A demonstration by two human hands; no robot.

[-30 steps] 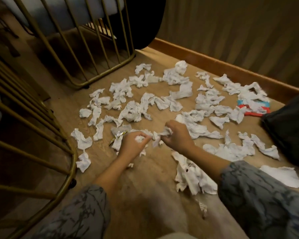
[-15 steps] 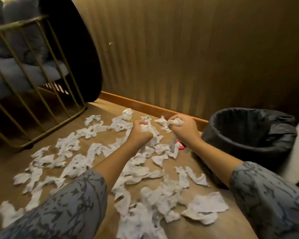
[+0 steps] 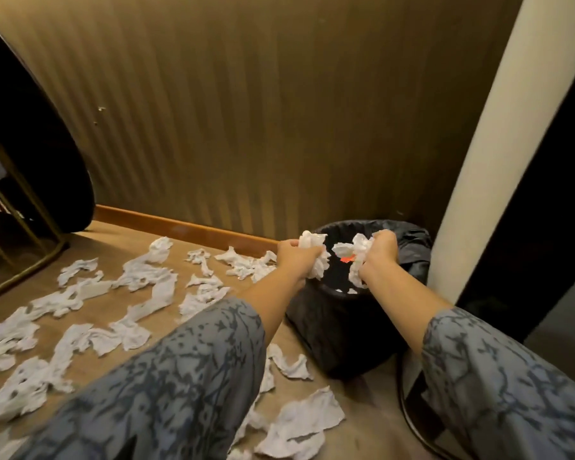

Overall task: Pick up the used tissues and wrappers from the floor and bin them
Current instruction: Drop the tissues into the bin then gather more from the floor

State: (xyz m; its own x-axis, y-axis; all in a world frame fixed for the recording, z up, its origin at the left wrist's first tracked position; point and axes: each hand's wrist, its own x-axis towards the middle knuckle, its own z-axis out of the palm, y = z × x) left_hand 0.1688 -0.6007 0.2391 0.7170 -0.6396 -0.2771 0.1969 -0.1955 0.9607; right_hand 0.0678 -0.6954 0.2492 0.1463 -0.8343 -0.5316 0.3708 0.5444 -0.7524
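Head | left hand (image 3: 297, 257) clutches crumpled tissue wad (image 3: 314, 250) | right hand (image 3: 377, 255) clutches soft wad (image 3: 357, 257), both over round black-lined bin (image 3: 409, 260) at 2 o'clock | torn tissues (image 3: 146, 280) litter wood floor (image 3: 90, 313) at 9 o'clock

Two bare forearms in view, both uncovered from wrist to just below elbow. Left hand (image 3: 294, 257) and right hand (image 3: 380, 252) without rings, watch, bracelets or gloves. Loose slate-grey fabric left sleeve with dark branching marble-like print (image 3: 166, 386) ending in a wide open cuff on the forearm; matching slate-grey printed fabric right sleeve (image 3: 508, 386) in the same pattern of thin dark veins and blotches, cuff likewise wide and unfastened, fabric soft and lightly creased.
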